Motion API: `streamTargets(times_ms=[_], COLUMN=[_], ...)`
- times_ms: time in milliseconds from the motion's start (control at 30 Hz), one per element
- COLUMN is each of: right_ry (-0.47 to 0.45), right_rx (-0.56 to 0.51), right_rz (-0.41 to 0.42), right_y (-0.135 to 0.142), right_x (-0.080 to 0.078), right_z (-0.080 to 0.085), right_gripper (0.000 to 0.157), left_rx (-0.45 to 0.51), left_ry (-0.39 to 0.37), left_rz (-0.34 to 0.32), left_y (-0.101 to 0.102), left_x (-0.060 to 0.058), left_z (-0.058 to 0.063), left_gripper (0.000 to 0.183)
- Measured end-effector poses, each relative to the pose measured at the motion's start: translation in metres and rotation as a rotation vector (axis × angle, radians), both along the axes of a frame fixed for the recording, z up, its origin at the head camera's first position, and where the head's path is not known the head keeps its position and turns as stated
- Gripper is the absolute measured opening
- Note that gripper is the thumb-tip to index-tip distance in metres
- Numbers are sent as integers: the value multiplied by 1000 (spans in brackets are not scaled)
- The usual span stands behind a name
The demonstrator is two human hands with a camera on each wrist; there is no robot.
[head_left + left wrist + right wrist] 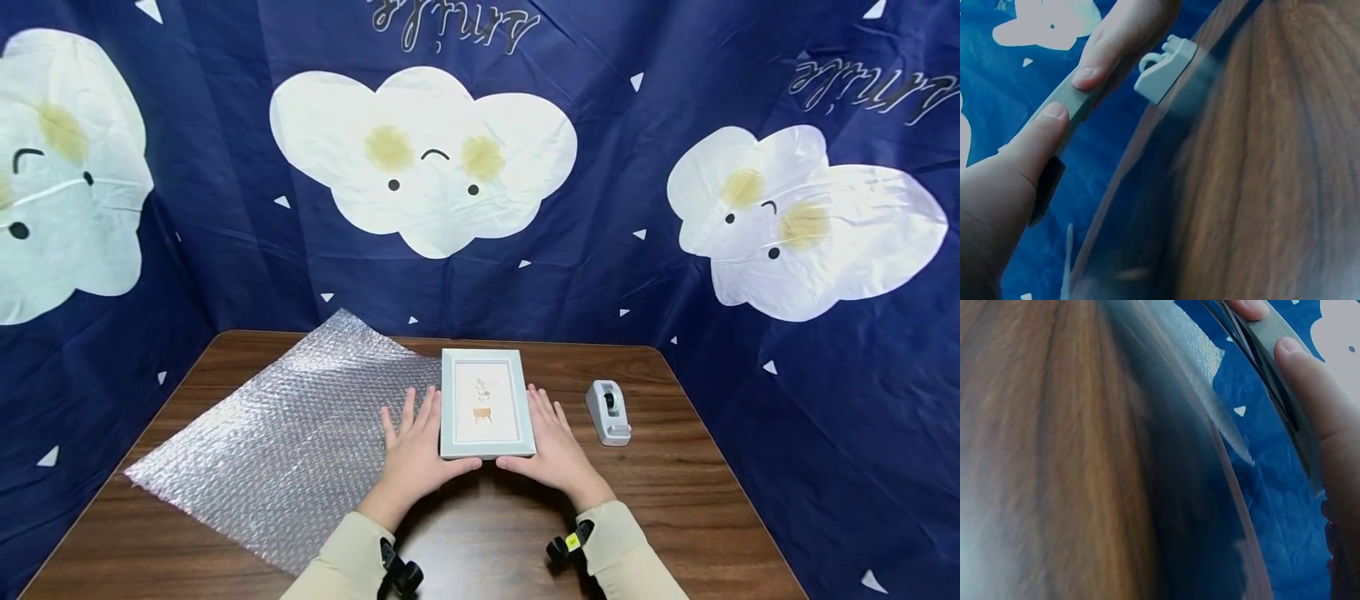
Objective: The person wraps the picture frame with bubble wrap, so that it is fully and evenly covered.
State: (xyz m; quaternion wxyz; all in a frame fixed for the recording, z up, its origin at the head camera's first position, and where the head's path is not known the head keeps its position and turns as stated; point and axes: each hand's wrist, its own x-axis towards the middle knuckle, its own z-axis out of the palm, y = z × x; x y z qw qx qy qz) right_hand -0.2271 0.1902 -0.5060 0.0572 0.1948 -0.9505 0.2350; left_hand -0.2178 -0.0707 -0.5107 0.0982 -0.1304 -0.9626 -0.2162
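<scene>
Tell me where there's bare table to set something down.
Bare table shows right of the tape dispenser, up to the edge, and between the forearms, this side of the picture frame. It's crowded left of the picture frame: bubble wrap spreads there, overlapped by the left hand.

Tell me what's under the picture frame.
The wrist views show the picture frame raised above the table, with a dark part on its underside and a gap beneath. In the head view, it hides whether the bubble wrap extends below it.

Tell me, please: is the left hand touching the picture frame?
Touching. The left wrist view shows the left hand with its thumb against the edge of the picture frame.
</scene>
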Motion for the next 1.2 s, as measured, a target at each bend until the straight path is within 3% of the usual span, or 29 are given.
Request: streamTargets(times_ms=[233, 633, 967, 1200], right_ry=[9, 64, 76, 57], right_rx=[15, 44, 78, 95], right_rz=[34, 126, 137, 144], right_y=[-25, -88, -153, -185], right_x=[-11, -33, -39, -38], right_z=[5, 10, -1, -9], right_gripper=[124, 124, 124, 124], left_rx=[28, 14, 17, 35], left_ry=[-1, -3, 48, 53], left_rz=[30, 76, 82, 86], left_y=[-25, -89, -154, -182], left_x=[-1, -4, -2, 3], left_z=[8, 17, 10, 1], left_gripper=[132, 134, 131, 130])
